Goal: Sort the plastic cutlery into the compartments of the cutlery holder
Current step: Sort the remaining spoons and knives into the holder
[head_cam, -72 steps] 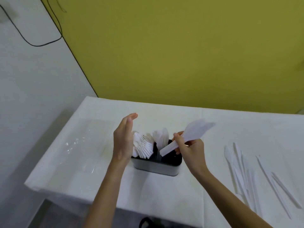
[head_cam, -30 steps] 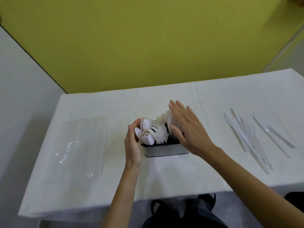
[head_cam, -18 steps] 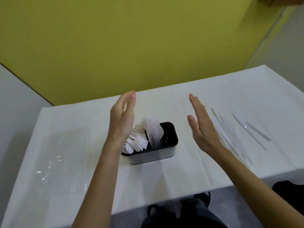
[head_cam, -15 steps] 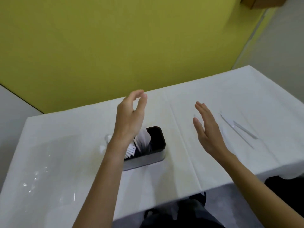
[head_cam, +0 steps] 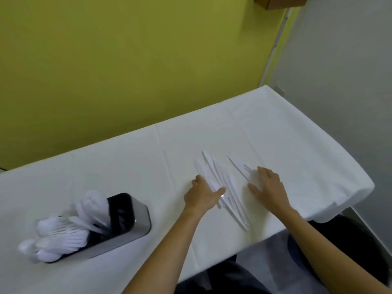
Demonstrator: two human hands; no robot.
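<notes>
Item: oblong cutlery holder with grey metal wall and black interior (head_cam: 118, 242), standing near the front left corner of the white-clothed table (head_cam: 286, 145). Contents: white plastic cutlery with rounded, spoon-like heads (head_cam: 61, 232), packed in the left and middle compartments and leaning out over the left end; the right-end compartment shows only dark interior. Motion blur keeps me from separating spoons from forks. Item: loose fan of flat white plastic knives (head_cam: 229, 187), lying towards the front right edge, well apart from the holder. The left hand (head_cam: 201, 196) rests on the fan's left side, thumb laid across the blades, gripping nothing I can see. The right hand (head_cam: 268, 187) lies flat with fingers spread, touching the rightmost slim white pieces (head_cam: 239, 168). Surroundings: yellow-green wall (head_cam: 127, 60), grey wall (head_cam: 339, 81).
</notes>
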